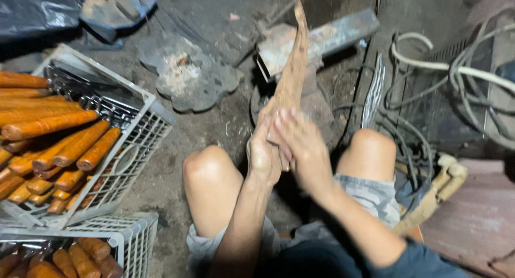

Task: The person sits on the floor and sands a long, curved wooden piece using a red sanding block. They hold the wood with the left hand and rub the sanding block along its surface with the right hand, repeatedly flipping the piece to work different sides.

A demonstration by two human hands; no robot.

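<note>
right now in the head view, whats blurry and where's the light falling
In the head view, both hands, left hand and right hand, are smeared by motion blur around the long brown wooden piece they grip; the crates of wooden handles at left look sharper and brightly lit, while the top corners and the cables at right sink into shadow.

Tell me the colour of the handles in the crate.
Orange-brown handles in a white crate; head view.
</note>
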